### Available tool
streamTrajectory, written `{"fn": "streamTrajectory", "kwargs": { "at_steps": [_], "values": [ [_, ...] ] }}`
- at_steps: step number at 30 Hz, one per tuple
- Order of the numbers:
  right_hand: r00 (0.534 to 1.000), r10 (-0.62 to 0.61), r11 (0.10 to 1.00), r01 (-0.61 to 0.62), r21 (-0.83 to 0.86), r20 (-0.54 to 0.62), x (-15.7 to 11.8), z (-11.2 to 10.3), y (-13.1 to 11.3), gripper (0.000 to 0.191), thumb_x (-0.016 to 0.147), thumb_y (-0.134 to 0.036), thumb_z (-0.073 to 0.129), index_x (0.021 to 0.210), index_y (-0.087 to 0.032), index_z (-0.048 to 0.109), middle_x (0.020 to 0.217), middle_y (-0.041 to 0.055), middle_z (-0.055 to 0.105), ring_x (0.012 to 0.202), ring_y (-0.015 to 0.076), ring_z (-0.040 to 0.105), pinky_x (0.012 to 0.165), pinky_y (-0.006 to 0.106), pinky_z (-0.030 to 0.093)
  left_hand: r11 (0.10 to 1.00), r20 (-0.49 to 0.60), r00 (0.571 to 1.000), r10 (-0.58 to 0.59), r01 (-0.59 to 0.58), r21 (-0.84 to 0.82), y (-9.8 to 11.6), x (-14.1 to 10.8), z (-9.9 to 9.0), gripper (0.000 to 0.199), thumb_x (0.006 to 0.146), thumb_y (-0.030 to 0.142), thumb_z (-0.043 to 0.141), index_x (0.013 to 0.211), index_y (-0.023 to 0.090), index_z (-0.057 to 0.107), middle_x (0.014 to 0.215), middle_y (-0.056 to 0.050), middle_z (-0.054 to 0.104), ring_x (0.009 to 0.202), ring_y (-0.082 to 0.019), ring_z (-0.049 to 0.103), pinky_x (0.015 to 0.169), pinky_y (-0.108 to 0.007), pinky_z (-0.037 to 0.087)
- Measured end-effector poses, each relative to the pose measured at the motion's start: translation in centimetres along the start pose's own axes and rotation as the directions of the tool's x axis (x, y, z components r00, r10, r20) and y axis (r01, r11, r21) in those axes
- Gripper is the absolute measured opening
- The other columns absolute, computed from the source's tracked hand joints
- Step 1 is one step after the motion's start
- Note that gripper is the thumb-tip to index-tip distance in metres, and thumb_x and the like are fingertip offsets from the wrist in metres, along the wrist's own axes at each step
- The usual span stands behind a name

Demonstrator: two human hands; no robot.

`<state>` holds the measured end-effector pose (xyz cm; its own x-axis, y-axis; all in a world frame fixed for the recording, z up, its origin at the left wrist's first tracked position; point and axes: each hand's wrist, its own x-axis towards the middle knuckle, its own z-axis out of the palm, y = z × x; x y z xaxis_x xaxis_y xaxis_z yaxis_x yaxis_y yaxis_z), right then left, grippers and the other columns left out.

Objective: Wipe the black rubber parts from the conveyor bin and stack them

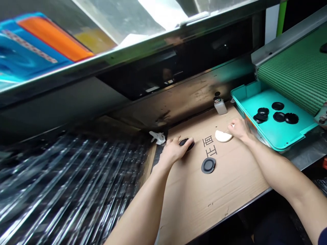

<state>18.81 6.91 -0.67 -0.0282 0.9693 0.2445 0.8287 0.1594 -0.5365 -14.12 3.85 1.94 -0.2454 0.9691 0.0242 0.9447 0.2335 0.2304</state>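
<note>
The left hand [173, 150] grasped a black rubber disc [186, 144] on the cardboard sheet [217, 200], its fingers curled over the rim (light and flexible by the look, so best held by the edge). The right hand [238, 130] touched a white half-round pad [223, 136], though whether it gripped was unclear. A second disc [208, 165] lay nearby, and others sat in a teal tray [286, 144].

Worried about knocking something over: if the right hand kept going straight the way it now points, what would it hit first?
The right hand would likely meet the small white bottle first, though depth is unclear.
</note>
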Motion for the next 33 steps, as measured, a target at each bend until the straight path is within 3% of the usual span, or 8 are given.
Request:
{"fn": "streamTrajectory", "kwargs": {
  "at_steps": [5, 10, 14, 18, 20, 22, 27, 33],
  "values": [
    [1.0, 0.011, 1.0, -0.011, -0.001, 0.022, -0.1, 0.0, -0.1, 0.031, 0.092, -0.032, 0.051, 0.091, -0.019, 0.079, 0.097, 0.0114, 0.079, 0.086, 0.0207, 0.069, 0.07, 0.027, 0.04, 0.97, 0.108, 0.965, 0.237, -0.241, 0.019, -0.3, 1.3, 0.9, 0.07, 0.084, 0.056, 0.063, 0.14, 0.014, 0.058, 0.143, -0.02, 0.062, 0.134, -0.038, 0.057, 0.113, -0.047, 0.043],
    [0.999, 0.014, 1.0, -0.015, 0.012, 0.032, -0.1, 0.1, 0.0, 0.029, 0.091, -0.031, 0.053, 0.096, -0.019, 0.08, 0.1, 0.0115, 0.079, 0.09, 0.0214, 0.07, 0.073, 0.027, 0.041, 0.973, 0.118, 0.966, 0.229, -0.228, -0.024, -1.1, 2.0, -0.5, 0.079, 0.081, 0.053, 0.065, 0.147, 0.011, 0.051, 0.143, -0.022, 0.061, 0.133, -0.039, 0.057, 0.114, -0.049, 0.042],
    [0.999, 0.029, 0.999, -0.03, 0.028, 0.043, -0.1, 0.2, -0.1, 0.03, 0.093, -0.03, 0.053, 0.099, -0.019, 0.08, 0.102, 0.0117, 0.079, 0.092, 0.0216, 0.07, 0.075, 0.027, 0.042, 0.912, -0.024, 0.913, 0.408, -0.409, -0.036, 1.3, -2.9, -1.4, 0.083, 0.083, 0.059, 0.064, 0.152, 0.015, 0.048, 0.161, -0.022, 0.04, 0.151, -0.04, 0.035, 0.123, -0.058, 0.027],
    [0.999, 0.023, 0.999, -0.024, 0.035, 0.044, -0.2, 0.1, -0.2, 0.03, 0.092, -0.03, 0.053, 0.097, -0.019, 0.08, 0.101, 0.0122, 0.079, 0.089, 0.0215, 0.07, 0.072, 0.028, 0.041, 0.761, 0.142, 0.75, 0.646, -0.619, -0.196, 2.8, -10.8, 0.8, 0.058, 0.098, 0.052, 0.05, 0.153, 0.034, 0.049, 0.167, -0.007, 0.037, 0.157, -0.034, 0.025, 0.126, -0.058, 0.023],
    [0.999, 0.031, 0.999, -0.033, 0.036, 0.04, -0.3, 0.0, -0.2, 0.03, 0.092, -0.03, 0.053, 0.096, -0.019, 0.08, 0.1, 0.0123, 0.079, 0.088, 0.0215, 0.07, 0.071, 0.028, 0.04, 0.79, 0.178, 0.772, 0.61, -0.576, -0.209, 1.1, -13.2, 2.3, 0.051, 0.102, 0.047, 0.043, 0.15, 0.036, 0.054, 0.163, -0.005, 0.044, 0.155, -0.031, 0.031, 0.126, -0.058, 0.024],
    [0.999, 0.035, 0.998, -0.037, 0.041, 0.042, -0.3, -0.1, -0.2, 0.029, 0.091, -0.029, 0.053, 0.095, -0.018, 0.08, 0.099, 0.0123, 0.078, 0.087, 0.0211, 0.069, 0.07, 0.028, 0.04, 0.852, 0.093, 0.855, 0.51, -0.487, -0.192, -2.2, -13.8, 3.1, 0.05, 0.102, 0.046, 0.041, 0.147, 0.03, 0.057, 0.16, -0.007, 0.049, 0.151, -0.029, 0.04, 0.126, -0.054, 0.028],
    [0.999, 0.0, 0.999, -0.001, 0.039, 0.033, -0.1, 0.0, -0.3, 0.028, 0.09, -0.028, 0.054, 0.088, -0.017, 0.079, 0.095, 0.0125, 0.079, 0.084, 0.0205, 0.069, 0.068, 0.028, 0.038, 0.945, -0.08, 0.952, 0.296, -0.304, -0.12, -10.3, -11.3, 2.9, 0.057, 0.097, 0.054, 0.041, 0.137, 0.018, 0.062, 0.149, -0.016, 0.058, 0.143, -0.033, 0.05, 0.123, -0.054, 0.035],
    [1.0, 0.013, 0.998, -0.014, 0.056, 0.014, -0.5, 0.1, -0.5, 0.028, 0.092, -0.029, 0.054, 0.092, -0.016, 0.08, 0.098, 0.0127, 0.079, 0.087, 0.0208, 0.071, 0.069, 0.027, 0.041, 0.918, -0.086, 0.917, 0.39, -0.394, -0.039, -9.6, -9.7, 2.7, 0.057, 0.09, 0.055, 0.045, 0.136, 0.024, 0.061, 0.14, -0.014, 0.066, 0.134, -0.037, 0.059, 0.116, -0.056, 0.044]
  ]
}}
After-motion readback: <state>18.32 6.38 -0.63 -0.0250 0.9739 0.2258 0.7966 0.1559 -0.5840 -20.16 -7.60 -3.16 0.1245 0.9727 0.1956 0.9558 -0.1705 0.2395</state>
